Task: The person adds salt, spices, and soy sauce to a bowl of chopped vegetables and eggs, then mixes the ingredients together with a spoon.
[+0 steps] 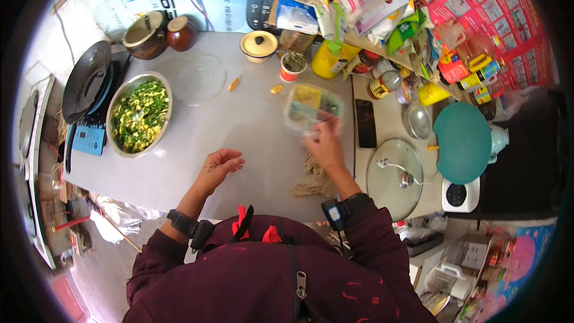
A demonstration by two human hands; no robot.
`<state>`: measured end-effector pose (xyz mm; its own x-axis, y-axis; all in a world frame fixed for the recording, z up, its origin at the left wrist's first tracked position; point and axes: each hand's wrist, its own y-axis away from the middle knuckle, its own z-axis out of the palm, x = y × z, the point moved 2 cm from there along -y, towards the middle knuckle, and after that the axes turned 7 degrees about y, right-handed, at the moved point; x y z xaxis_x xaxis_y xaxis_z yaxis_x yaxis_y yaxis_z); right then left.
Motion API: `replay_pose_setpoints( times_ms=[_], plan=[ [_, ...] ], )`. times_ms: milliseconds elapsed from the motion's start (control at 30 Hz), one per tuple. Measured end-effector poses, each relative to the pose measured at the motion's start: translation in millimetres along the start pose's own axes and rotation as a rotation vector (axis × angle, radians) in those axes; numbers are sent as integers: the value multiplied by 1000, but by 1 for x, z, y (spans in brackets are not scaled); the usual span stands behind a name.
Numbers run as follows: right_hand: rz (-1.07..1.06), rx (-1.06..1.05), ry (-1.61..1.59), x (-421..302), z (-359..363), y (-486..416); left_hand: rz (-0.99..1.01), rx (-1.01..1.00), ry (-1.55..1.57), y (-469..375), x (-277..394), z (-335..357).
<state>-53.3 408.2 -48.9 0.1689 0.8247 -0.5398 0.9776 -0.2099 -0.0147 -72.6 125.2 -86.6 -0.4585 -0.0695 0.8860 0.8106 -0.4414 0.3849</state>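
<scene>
My right hand (326,143) is at a clear divided plastic seasoning box (298,112), blurred, with yellow and pale contents; whether the fingers grip its near edge or reach into it, I cannot tell. Below that hand a crumpled beige cloth (316,179) lies on the grey table (260,130). My left hand (219,167) hovers over the table's near part, fingers loosely curled, holding nothing. To its left stands a steel bowl (167,132) of chopped greens mixed with yellow bits. Behind are a clear lid (202,80) and two small yellowish-brown pieces (234,84).
A black wok (85,80) stands at the left. Towards the back are a lidded enamel pot (258,45), a paper cup of dried leaves (293,63) and a yellow canister (332,59). At the right lie a phone (366,124) and a glass lid (390,179); bottles crowd behind.
</scene>
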Motion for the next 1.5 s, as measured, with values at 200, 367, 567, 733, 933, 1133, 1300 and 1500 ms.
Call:
replay_pose_setpoints(
  times_ms=[200,367,567,733,933,1133,1300,1500],
  plan=[
    [-49,-199,-213,-16,-15,58,117,-110,-31,-24,8,15],
    [-387,-10,431,16,-16,95,413,5,-313,-30,22,17],
    [-87,-79,332,66,-21,94,694,-94,-685,-34,40,37],
    [21,-193,538,72,-75,93,697,-69,-853,-46,42,41],
    [-171,-167,89,41,-63,70,697,-16,-760,-36,32,46],
    [17,-435,-278,30,2,46,674,42,-800,-10,21,54],
    [101,-647,-553,24,-5,49,631,111,-838,14,19,61],
    [151,-601,-1124,17,-44,32,790,196,-1107,28,26,77]
  ],
)
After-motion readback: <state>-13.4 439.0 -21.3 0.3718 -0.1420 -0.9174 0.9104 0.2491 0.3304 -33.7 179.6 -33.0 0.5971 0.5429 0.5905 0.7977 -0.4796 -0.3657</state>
